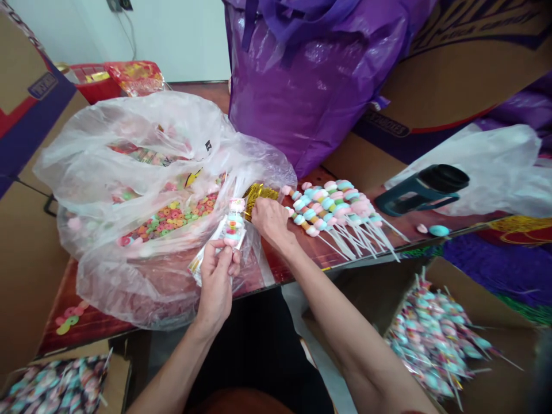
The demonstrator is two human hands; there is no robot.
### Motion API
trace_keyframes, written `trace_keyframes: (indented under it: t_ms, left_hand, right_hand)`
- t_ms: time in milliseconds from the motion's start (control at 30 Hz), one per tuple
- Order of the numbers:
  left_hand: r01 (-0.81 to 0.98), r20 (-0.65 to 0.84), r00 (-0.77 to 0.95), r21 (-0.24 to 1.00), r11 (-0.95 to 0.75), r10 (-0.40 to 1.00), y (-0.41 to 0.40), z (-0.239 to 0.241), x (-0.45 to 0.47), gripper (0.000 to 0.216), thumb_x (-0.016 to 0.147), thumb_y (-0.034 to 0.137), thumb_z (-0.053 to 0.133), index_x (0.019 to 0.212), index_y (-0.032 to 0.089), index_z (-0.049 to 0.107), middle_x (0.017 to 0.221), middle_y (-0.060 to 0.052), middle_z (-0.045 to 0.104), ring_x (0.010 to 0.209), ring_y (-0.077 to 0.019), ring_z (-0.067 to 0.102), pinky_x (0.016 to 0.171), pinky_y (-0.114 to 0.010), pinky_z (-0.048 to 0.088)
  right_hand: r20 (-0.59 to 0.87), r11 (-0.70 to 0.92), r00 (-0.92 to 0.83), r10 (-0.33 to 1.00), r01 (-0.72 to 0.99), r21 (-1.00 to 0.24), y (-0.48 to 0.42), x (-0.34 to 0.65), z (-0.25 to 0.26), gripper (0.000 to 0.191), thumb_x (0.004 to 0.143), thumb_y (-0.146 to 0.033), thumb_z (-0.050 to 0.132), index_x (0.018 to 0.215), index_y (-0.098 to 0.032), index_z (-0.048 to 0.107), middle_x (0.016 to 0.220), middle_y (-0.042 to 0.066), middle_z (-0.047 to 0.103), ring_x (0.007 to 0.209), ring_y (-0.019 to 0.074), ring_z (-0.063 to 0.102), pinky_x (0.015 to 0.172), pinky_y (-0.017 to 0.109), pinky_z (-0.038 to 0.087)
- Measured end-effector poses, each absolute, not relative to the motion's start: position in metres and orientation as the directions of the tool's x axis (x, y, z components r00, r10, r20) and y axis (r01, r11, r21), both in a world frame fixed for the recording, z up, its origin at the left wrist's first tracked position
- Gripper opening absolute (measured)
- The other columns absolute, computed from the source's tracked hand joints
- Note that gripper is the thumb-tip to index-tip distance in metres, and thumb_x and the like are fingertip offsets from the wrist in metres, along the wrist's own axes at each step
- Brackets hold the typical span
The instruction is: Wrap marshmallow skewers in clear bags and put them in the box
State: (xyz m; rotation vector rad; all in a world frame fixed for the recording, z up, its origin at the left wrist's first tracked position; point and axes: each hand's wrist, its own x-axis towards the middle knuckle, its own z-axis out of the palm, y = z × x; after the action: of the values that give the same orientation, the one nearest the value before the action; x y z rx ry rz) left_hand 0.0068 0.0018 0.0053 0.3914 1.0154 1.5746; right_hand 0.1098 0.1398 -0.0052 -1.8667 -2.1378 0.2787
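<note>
My left hand [218,276] pinches the lower end of a candy skewer [235,221], held upright, with pastel marshmallows and colourful rings; it seems to be inside a clear wrapper. Beneath it lies a stack of clear bags [196,263]. My right hand [271,220] has its fingers curled down at a bundle of shiny gold twist ties [262,191]; the fingertips are partly hidden but look closed on the ties. Just right of that hand, a pile of candy skewers [332,207] lies on the table, white sticks toward me.
Large clear plastic bags [142,132] of ring candy and marshmallows cover the table's left. Behind stands a purple bag [302,86]. A dark bottle [422,187] and two loose marshmallows [439,230] lie right. Below are boxes of wrapped skewers [435,339], [56,382] one at each side.
</note>
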Motion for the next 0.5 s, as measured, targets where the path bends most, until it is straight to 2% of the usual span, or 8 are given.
trace_keyframes:
  t_ms: [100,167,233,300,367,433,500]
  left_hand:
    - [-0.593,-0.262,-0.307,0.805,0.031,0.915,0.003,0.005,0.008,0.027,0.078,0.032,0.077,0.087,0.020,0.055,0.065,0.004,0.057,0.052,-0.0051,0.039,0.051,-0.018,0.027]
    - [-0.582,-0.264,-0.319,0.813,0.031,0.910,0.003,0.003,0.009,0.026,0.080,0.032,0.075,0.090,0.021,0.053,0.065,0.004,0.057,0.051,-0.0050,0.038,0.051,-0.019,0.026]
    - [-0.577,-0.264,-0.322,0.816,0.033,0.909,0.004,0.002,0.009,0.027,0.081,0.032,0.074,0.092,0.022,0.052,0.065,0.005,0.058,0.050,-0.0051,0.038,0.051,-0.019,0.026]
    - [-0.581,-0.261,-0.310,0.813,0.035,0.914,0.004,0.001,0.011,0.026,0.081,0.030,0.074,0.092,0.023,0.051,0.066,0.005,0.058,0.051,-0.0052,0.039,0.051,-0.018,0.026]
    - [-0.596,-0.252,-0.287,0.802,0.034,0.924,0.004,0.001,0.013,0.026,0.080,0.029,0.075,0.089,0.022,0.051,0.066,0.005,0.058,0.052,-0.0052,0.040,0.051,-0.018,0.026]
    - [-0.620,-0.247,-0.246,0.784,0.044,0.937,0.005,0.001,0.016,0.028,0.078,0.030,0.077,0.086,0.022,0.051,0.068,0.005,0.057,0.054,-0.0054,0.042,0.051,-0.018,0.027]
    - [-0.646,-0.253,-0.193,0.760,0.071,0.948,0.004,0.002,0.021,0.032,0.075,0.031,0.080,0.085,0.022,0.051,0.071,0.005,0.058,0.058,-0.0067,0.048,0.054,-0.018,0.032]
  right_hand:
    - [0.220,0.224,-0.114,0.969,0.783,-0.580,0.144,0.116,-0.004,0.018,0.090,-0.018,0.049,0.086,-0.018,0.066,0.088,0.009,0.070,0.083,0.0226,0.064,0.074,0.033,0.046]
    - [0.295,0.273,-0.044,0.954,0.526,-0.806,0.141,0.123,0.000,0.013,0.088,-0.023,0.053,0.079,-0.020,0.062,0.078,0.002,0.065,0.074,0.0177,0.060,0.070,0.030,0.047]
    - [0.267,0.251,0.064,0.962,0.182,-0.951,0.130,0.129,0.007,0.008,0.083,-0.028,0.061,0.079,-0.021,0.058,0.070,-0.003,0.060,0.064,0.0141,0.058,0.063,0.027,0.048]
    - [0.155,0.167,0.106,0.982,-0.115,-0.979,0.108,0.131,0.015,0.017,0.078,-0.029,0.069,0.089,-0.022,0.058,0.069,-0.005,0.061,0.059,0.0120,0.058,0.058,0.025,0.048]
    - [0.052,0.070,0.070,0.996,-0.289,-0.955,0.079,0.129,0.021,0.034,0.074,-0.028,0.075,0.105,-0.024,0.060,0.073,-0.006,0.064,0.059,0.0110,0.060,0.058,0.024,0.050]
    - [-0.022,-0.006,0.041,0.999,-0.368,-0.930,0.048,0.123,0.020,0.041,0.074,-0.027,0.078,0.112,-0.024,0.061,0.074,-0.005,0.066,0.059,0.0110,0.062,0.060,0.025,0.052]
    - [-0.060,-0.012,0.112,0.992,-0.390,-0.921,0.024,0.115,0.013,0.033,0.075,-0.026,0.078,0.104,-0.023,0.064,0.072,-0.005,0.066,0.059,0.0114,0.062,0.061,0.026,0.054]
